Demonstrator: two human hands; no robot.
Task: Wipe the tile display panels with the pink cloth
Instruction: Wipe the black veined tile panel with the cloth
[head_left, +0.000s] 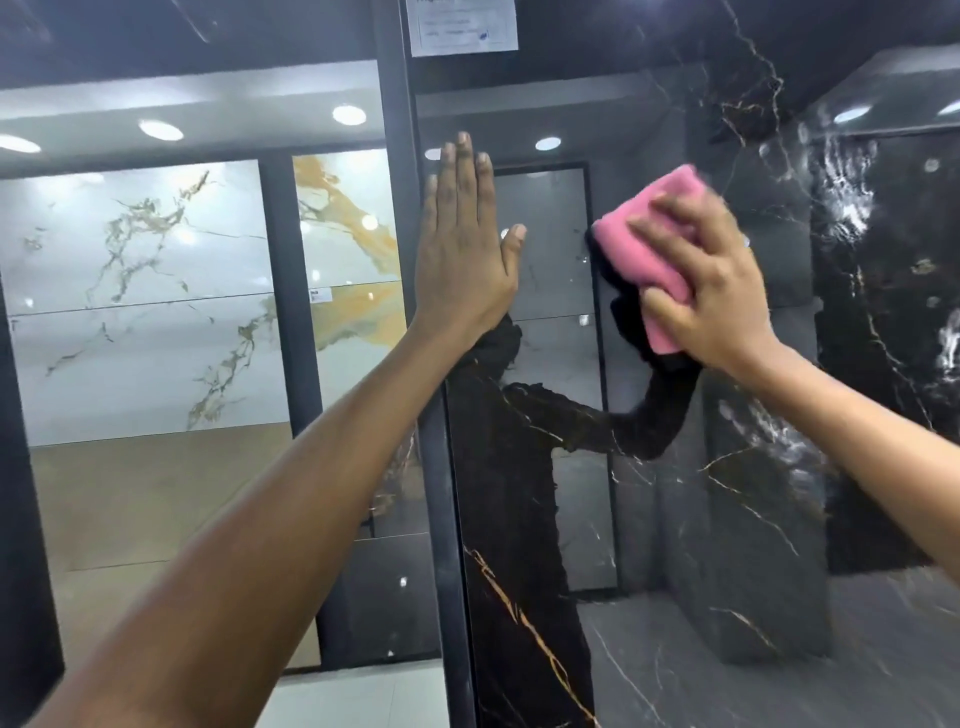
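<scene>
**Wipe status: black panel in progress, upper section**

I read the task as under way. My right hand (711, 291) holds the folded pink cloth (649, 249) against the glossy black marble-look tile panel with gold veins (727, 519), fingers curled over the cloth and pressing it flat. The cloth sits just right of the dark vertical frame post (415, 364), at about the post's upper third. My left hand (462, 249) lies flat, fingers straight and together, straddling the same post and the panel edge; it holds nothing.

Done: I cannot confirm any finished area. White smears (852, 197) show well right of the post, so that zone likely needs a pass. The lower panel, below the cloth, appears untouched, in my judgement.

Limits of view: the cloth edge is motion-blurred. Reflections of ceiling lights and pale tile panels cover the surfaces left of the post, hiding dust or streaks. The paper label (462, 26) above the post is cut off and unreadable.
</scene>
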